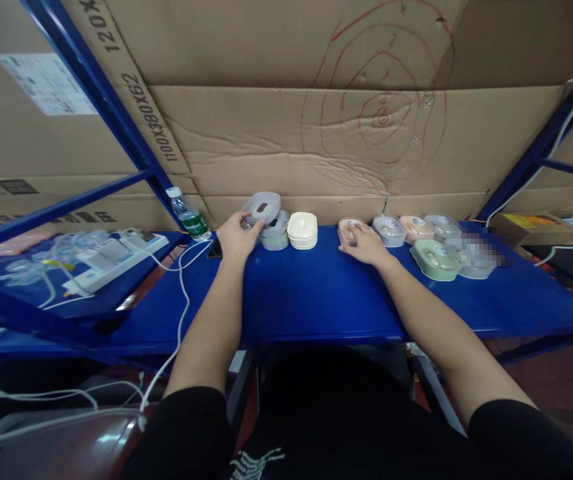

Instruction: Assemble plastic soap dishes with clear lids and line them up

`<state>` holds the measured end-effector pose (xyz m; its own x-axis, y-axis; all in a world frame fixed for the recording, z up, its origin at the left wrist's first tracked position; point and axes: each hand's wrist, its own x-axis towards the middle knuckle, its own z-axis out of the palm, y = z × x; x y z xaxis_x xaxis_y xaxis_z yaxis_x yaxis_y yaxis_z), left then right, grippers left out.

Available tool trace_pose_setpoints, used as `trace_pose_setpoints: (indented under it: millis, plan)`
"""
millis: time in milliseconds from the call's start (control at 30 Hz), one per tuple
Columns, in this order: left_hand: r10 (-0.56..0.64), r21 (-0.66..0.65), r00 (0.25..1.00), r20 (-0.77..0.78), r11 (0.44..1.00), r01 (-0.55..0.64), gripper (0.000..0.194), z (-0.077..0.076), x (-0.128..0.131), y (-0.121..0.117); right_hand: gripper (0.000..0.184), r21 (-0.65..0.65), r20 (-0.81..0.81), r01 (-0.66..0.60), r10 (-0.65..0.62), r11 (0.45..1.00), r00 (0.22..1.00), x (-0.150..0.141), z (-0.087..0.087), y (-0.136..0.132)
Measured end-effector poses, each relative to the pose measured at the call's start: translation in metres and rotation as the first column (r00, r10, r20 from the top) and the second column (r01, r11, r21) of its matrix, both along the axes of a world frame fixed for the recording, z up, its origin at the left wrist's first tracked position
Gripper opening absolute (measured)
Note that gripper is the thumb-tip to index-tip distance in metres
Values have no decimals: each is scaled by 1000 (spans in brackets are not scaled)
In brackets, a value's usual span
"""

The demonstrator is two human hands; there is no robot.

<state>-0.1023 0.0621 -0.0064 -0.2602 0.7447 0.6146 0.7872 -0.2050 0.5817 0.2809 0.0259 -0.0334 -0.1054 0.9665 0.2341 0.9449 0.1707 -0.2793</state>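
Observation:
My left hand (239,235) grips a grey plastic lid with an oval slot (266,208), tilted above a stack of grey and greenish containers (275,233). Just right of that stack stand several nested cream containers (303,231). Over a pink lidded box (349,230) lies my right hand (365,244), its fingers resting on the top and front of the box. Whether those fingers grip the box or only touch it, I cannot make out. Further right are a grey lidded box (389,231), another pink box (416,228) and a green one (435,260).
A water bottle (189,217) stands at the back left of the blue table (316,293), near a dark flat object (215,249). A white cable (182,300) runs over the left side. Cardboard (266,133) walls the back; blue posts (116,107) frame the sides.

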Motion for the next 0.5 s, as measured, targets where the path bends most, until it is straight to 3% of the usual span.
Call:
trace_pose_setpoints:
  millis: [233, 500]
  plan:
    - [-31, -79, 987, -157, 997, 19, 62, -4, 16, -6, 87, 4, 2, -6, 6, 1000, 1000, -1, 0, -1]
    - [-124, -81, 972, -198, 991, 110, 71, -8, 20, -5, 89, 33, -22, 36, -36, 999, 999, -5, -1, -4]
